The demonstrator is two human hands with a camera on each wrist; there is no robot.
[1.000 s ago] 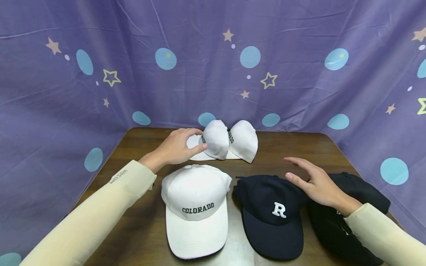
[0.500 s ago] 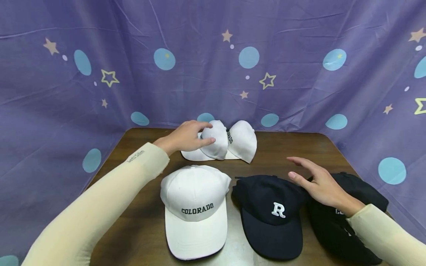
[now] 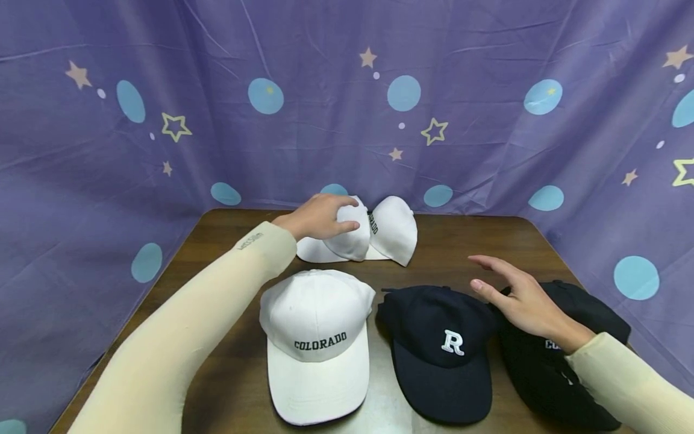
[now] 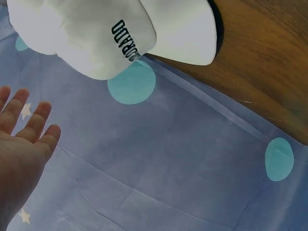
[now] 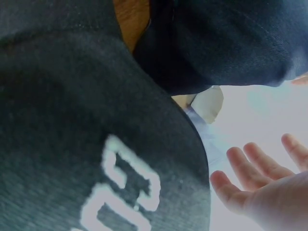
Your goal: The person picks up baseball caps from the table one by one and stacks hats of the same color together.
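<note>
The left hand (image 3: 320,218) rests with relaxed, straight fingers on the far white cloth cap (image 3: 349,232) – steadying it; the right hand (image 3: 523,298) hovers, fingers spread, beside the navy "R" cap (image 3: 441,343).

Wooden table (image 3: 477,241) bears five caps (image 3: 317,337) (white, dark).

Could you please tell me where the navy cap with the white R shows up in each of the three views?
Head: navy R cap lies front centre-right on the table.
Left wrist: not in it.
Right wrist: it fills the top right.
Shared landmark: the right hand, at bottom right in the right wrist view.
</note>
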